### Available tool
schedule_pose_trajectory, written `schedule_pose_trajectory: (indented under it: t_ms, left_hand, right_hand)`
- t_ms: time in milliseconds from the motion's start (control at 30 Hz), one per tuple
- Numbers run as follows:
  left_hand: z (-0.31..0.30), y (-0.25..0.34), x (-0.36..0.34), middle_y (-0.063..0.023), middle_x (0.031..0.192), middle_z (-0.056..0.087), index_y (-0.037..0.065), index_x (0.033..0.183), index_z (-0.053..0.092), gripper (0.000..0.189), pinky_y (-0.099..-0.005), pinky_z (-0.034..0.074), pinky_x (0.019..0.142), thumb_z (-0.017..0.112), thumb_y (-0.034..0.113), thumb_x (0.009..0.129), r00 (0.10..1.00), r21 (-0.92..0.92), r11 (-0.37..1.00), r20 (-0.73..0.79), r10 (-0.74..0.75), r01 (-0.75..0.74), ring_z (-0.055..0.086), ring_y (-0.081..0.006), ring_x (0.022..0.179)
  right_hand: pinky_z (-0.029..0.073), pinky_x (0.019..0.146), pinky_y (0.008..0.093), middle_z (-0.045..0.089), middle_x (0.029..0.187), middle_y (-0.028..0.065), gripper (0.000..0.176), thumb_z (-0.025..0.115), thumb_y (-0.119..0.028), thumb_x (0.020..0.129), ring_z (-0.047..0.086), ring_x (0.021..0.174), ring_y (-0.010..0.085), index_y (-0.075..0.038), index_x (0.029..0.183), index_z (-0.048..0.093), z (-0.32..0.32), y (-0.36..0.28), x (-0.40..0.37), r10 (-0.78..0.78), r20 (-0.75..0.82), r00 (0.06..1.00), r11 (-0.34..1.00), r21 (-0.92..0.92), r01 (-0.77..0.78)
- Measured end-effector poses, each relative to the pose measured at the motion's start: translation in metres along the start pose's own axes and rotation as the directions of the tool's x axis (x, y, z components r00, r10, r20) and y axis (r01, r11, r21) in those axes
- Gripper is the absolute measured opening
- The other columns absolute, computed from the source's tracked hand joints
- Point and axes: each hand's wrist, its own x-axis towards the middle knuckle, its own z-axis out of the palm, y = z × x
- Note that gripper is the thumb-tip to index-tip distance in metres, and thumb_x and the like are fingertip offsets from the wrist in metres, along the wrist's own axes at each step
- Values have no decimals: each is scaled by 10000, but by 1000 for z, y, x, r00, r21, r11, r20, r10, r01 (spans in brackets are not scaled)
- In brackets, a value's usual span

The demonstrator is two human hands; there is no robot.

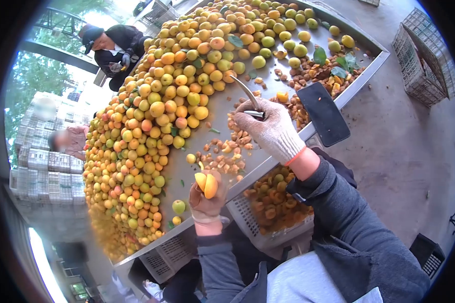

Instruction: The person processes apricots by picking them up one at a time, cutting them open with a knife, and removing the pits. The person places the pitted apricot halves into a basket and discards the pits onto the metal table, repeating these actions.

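Observation:
My left hand (203, 206), near the table's front edge, is closed around a split apricot (206, 185), whose two orange halves are spread open and face up. My right hand (272, 126), in a whitish, stained knit glove, grips a curved metal tool (247, 92) with a thin, hooked end pointing toward the fruit pile. Its handle is mostly hidden in my fist. Between and beyond my hands, brown apricot pits (222, 164) lie scattered on the metal table (210, 137). A large heap of whole apricots (156, 108) covers the far and left part.
A plastic crate (241, 214) full of apricot halves stands below the table edge. A black phone (323, 115) rests at the rim beside more pits. Crates (423, 63) stand on the floor at right. A person (111, 48) in dark clothes is across the heap, another (76, 141) further left.

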Motion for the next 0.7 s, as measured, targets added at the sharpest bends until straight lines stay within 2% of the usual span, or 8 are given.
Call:
schedule_pose_trajectory:
  t_ms: [167,267,367,400,433,467,600,700]
  left_hand:
    - [11,-13,-25,-123,1026,583,31,1123,584,380,-300,427,636,636,305,866,993,-73,992,-58,103,-107,544,-177,734]
    - [14,-17,-40,-136,1110,588,10,1155,583,426,-336,492,790,712,231,813,932,444,895,-343,118,50,609,-231,886]
    - [87,-15,-26,-121,1166,599,-9,1236,550,586,-407,452,963,773,220,744,952,959,51,-281,118,277,580,-296,1093]
    - [103,-14,-21,-121,1166,599,-9,1236,550,586,-407,452,963,773,220,744,946,956,55,-294,134,289,580,-296,1093]
    - [121,-11,-14,-136,1129,604,5,1185,574,519,-403,462,930,756,214,747,983,971,-190,-124,134,148,584,-334,1054]
    - [141,-8,-7,-151,1093,609,18,1135,598,452,-400,472,897,739,209,750,995,905,-425,37,91,5,587,-372,1014]
    - [224,-20,29,-61,895,564,43,1044,557,345,-380,447,819,653,119,721,889,842,-300,387,-243,-448,573,-260,899]
    - [260,-24,21,-48,858,533,11,852,496,148,-340,442,837,538,117,758,904,869,-270,362,-226,-415,562,-213,866]
  right_hand:
    - [477,718,230,622,839,-8,140,681,-152,847,566,778,68,-24,905,675,5,13,2,-86,4,996,994,-68,86]
    - [473,688,225,622,832,-8,135,679,-152,850,561,759,61,-28,903,674,4,10,2,-75,7,997,994,-73,75]
    - [457,603,212,618,804,-6,143,681,-156,854,545,687,49,-29,917,671,1,10,1,-87,-10,996,995,-43,87]
    - [442,549,205,615,775,-7,148,683,-157,855,533,637,42,-29,928,670,2,10,1,-140,-26,990,989,-40,139]
    - [394,462,194,596,705,-17,153,682,-158,860,496,543,31,-38,955,668,0,5,-1,-113,-24,993,991,-68,112]
    - [500,670,259,674,776,78,190,663,-165,834,625,702,118,-3,933,665,-1,-3,-5,-54,-5,999,997,-57,54]
    - [496,628,237,693,798,52,196,663,-177,838,618,686,88,-14,947,669,3,3,-5,-31,-29,999,992,-121,27]
    - [381,430,197,636,690,-12,195,681,-206,839,488,494,28,-56,964,679,12,-8,-8,-6,-37,999,992,-123,2]
